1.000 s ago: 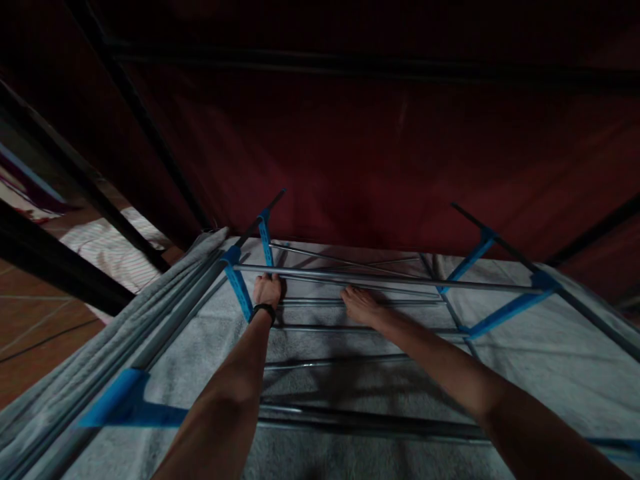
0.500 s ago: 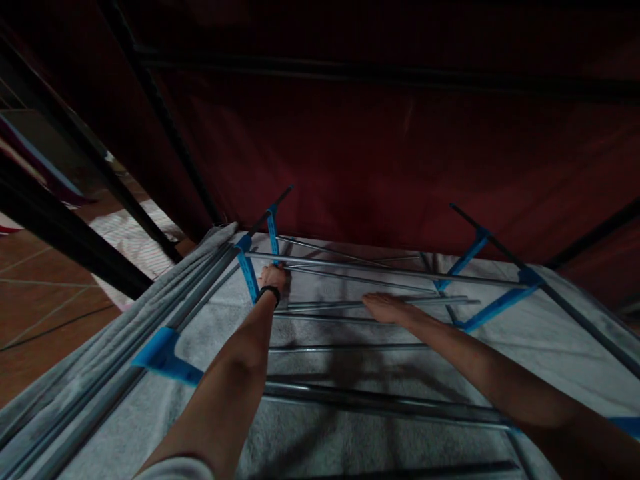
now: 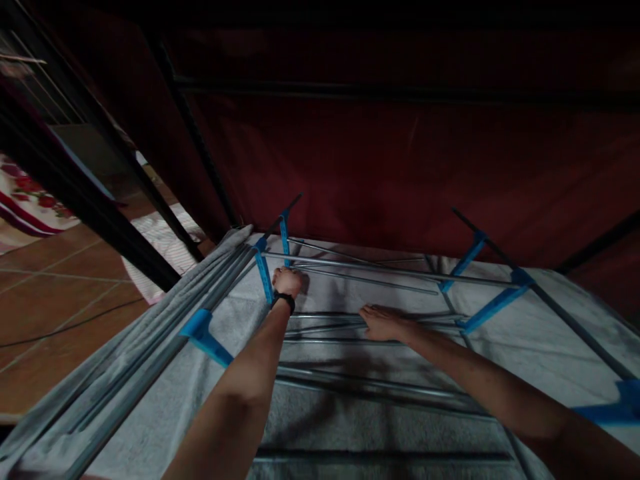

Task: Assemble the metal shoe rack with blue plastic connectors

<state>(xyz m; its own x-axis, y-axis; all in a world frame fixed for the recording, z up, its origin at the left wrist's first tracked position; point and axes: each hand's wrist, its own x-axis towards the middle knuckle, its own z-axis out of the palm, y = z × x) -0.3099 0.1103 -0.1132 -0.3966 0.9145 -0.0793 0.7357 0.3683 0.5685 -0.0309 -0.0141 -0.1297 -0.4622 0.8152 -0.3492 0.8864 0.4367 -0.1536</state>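
A frame of grey metal tubes [image 3: 395,270] with blue plastic brackets [image 3: 265,270] lies over a grey blanket [image 3: 350,433]. My left hand [image 3: 289,281], a dark band at its wrist, is closed beside the lower end of a blue bracket at the left. Thin rod ends [image 3: 320,270] meet its fingers, but what it grips is hidden. To the right, my right hand [image 3: 381,323] is curled over a metal rod [image 3: 325,315] in the middle of the frame. Its fingertips are partly hidden. Other rods cross under and near that hand.
Dark red fabric [image 3: 350,167] with black bars [image 3: 350,91] rises behind the frame. Black posts [image 3: 145,250] slant down at the left, over a tiled floor [image 3: 65,293] with a cable and a striped cloth [image 3: 155,240]. More tubes [image 3: 385,457] lie nearer me.
The camera view has shifted, moving the scene's left side rightward. My right hand has moved slightly nearer me with its fingers more curled, and the rods beneath it have shifted. My left hand stays by the bracket.
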